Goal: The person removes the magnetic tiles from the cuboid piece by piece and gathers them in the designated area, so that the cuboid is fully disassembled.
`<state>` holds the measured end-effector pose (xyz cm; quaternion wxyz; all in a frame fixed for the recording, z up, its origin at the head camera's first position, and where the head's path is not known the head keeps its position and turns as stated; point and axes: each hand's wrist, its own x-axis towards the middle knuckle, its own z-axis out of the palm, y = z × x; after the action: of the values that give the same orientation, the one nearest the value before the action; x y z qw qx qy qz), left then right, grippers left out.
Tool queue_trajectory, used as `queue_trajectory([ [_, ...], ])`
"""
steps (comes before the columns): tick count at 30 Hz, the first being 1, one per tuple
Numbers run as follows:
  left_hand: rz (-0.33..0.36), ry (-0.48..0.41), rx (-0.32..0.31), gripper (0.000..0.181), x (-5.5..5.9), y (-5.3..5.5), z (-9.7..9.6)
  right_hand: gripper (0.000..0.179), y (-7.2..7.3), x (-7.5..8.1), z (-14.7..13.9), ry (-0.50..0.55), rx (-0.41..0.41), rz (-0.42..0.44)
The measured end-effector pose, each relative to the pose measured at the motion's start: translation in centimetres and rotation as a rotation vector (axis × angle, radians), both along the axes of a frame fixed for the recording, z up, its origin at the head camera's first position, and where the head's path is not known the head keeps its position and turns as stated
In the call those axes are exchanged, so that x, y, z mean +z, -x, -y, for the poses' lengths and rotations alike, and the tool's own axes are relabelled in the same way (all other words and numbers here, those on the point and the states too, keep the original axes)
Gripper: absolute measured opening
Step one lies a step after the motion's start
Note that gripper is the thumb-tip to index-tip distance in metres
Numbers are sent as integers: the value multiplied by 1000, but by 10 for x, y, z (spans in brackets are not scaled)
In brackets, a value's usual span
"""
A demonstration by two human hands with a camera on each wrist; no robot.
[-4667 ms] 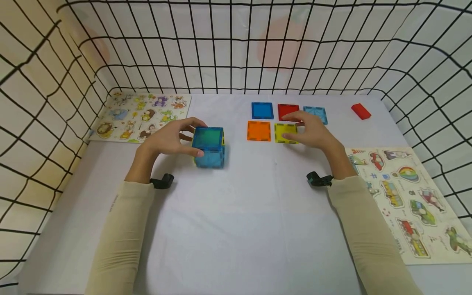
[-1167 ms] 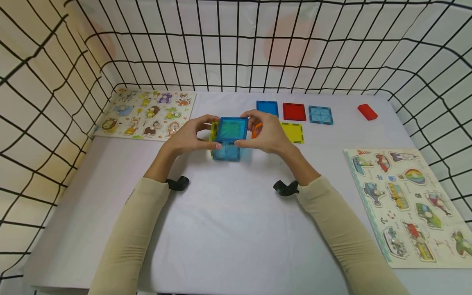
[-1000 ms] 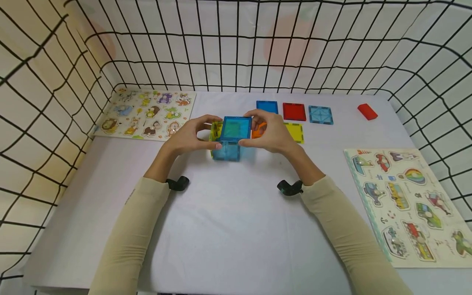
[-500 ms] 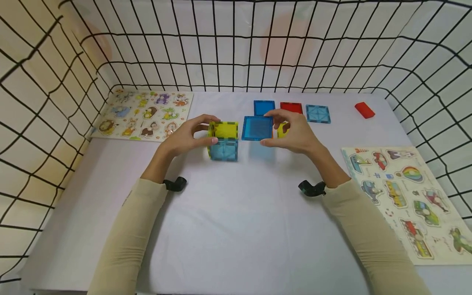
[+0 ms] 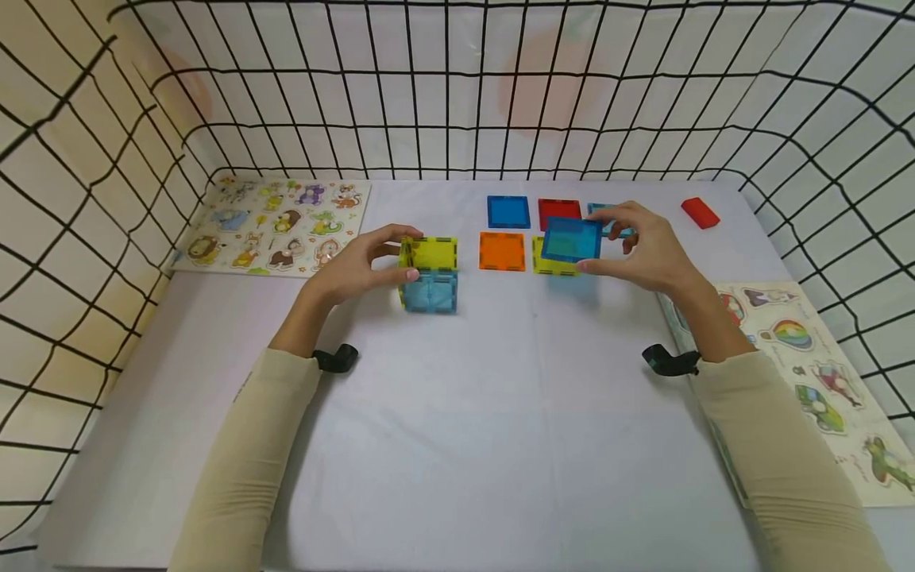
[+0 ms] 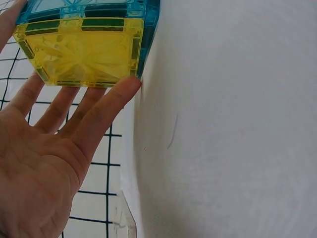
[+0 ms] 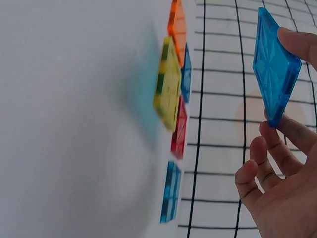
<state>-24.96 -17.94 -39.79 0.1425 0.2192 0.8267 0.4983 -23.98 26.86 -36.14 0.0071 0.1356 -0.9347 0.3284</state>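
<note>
In the head view my left hand point(image 5: 350, 274) grips the left side of an open-topped box of magnetic tiles point(image 5: 432, 294), thumb at the front and fingers behind. Its front tile is light blue; a yellow tile shows inside at the back. The left wrist view shows the box's yellow side tile point(image 6: 81, 57), with fingertips at its edges. My right hand point(image 5: 646, 250) pinches a blue magnetic tile point(image 5: 570, 240) by its right edge, raised over the yellow tile point(image 5: 546, 268) on the table. The right wrist view shows this blue tile point(image 7: 273, 69) tilted between thumb and fingers.
Orange point(image 5: 502, 251), dark blue point(image 5: 507, 212) and red point(image 5: 559, 208) tiles lie at the back. A light-blue tile point(image 7: 171, 193) is partly behind my right hand. Further right is a red block point(image 5: 700, 213). Picture boards lie left point(image 5: 272, 226) and right point(image 5: 822, 373); black wire mesh point(image 5: 447, 123) surrounds the table.
The blue tile has come off the top of the box, and my right hand has carried it rightward. My left hand still holds the box, now open on top.
</note>
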Motion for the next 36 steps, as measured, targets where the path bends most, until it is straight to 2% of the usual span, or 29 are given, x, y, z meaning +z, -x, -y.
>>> queue_trajectory([
  [11, -5, 13, 7, 58, -3, 2, 1, 79, 6, -15, -47, -122, -79, 57],
  [17, 2, 13, 3, 58, -2, 1, 1, 82, 15, -22, -63, -202, -61, 87],
  [22, 8, 12, -1, 58, -1, 1, 1, 86, 22, -29, -72, -266, -60, 155],
  [29, 7, 6, -20, 55, 0, 0, 2, 90, 24, -36, -80, -344, -25, 233],
  [36, 6, -12, -41, 49, -2, 0, 6, 87, 24, -39, -82, -375, 17, 252],
])
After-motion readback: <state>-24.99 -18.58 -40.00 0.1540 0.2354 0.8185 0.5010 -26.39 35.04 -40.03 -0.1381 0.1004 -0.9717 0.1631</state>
